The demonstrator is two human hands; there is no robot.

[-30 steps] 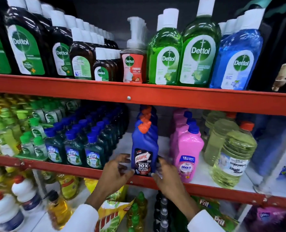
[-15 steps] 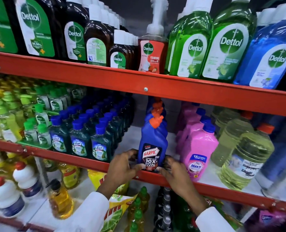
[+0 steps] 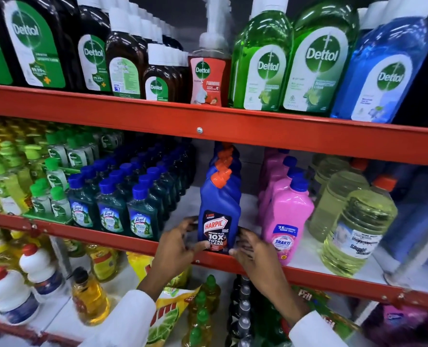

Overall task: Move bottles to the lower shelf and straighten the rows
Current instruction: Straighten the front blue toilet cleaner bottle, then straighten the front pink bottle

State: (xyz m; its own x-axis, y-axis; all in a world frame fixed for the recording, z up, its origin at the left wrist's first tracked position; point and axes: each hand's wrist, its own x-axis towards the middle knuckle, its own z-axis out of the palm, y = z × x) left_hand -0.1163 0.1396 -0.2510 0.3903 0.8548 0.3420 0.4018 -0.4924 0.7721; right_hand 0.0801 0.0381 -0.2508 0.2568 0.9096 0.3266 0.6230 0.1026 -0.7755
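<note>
- We saw the front Harpic bottle (image 3: 219, 214) standing upright at the near edge of the middle shelf (image 3: 333, 279), heading a single row of like blue bottles with orange caps that ran toward the far wall.
- Our left hand (image 3: 178, 246) pressed against the bottle's left side low down; its fingers (image 3: 191, 222) were curled partway, with the thumb touching the lower left corner of the label.
- Our right hand (image 3: 253, 249) sat against the bottle's lower right side, fingers half bent and fingertips at the label's edge; the two hands cupped the base between them rather than wrapping it fully.
- Both arms wore white sleeves (image 3: 138, 314) and came up from below, crossing in front of the shelf's red front rail.
- Just right of the Harpic row stood a row of pink Shakti bottles (image 3: 286, 221) with blue caps, close beside it but with a narrow gap.
- Farther right were pale yellow clear bottles (image 3: 355, 229) with orange caps.
- To the left, apart from the Harpic row across a bare strip of white shelf, stood several rows of dark green Lizol bottles (image 3: 110, 211).
- On the top shelf were Dettol bottles (image 3: 318, 61) in brown, green and blue.
- On the bottom shelf we saw white bottles with red caps (image 3: 10, 294) at the left.
</note>
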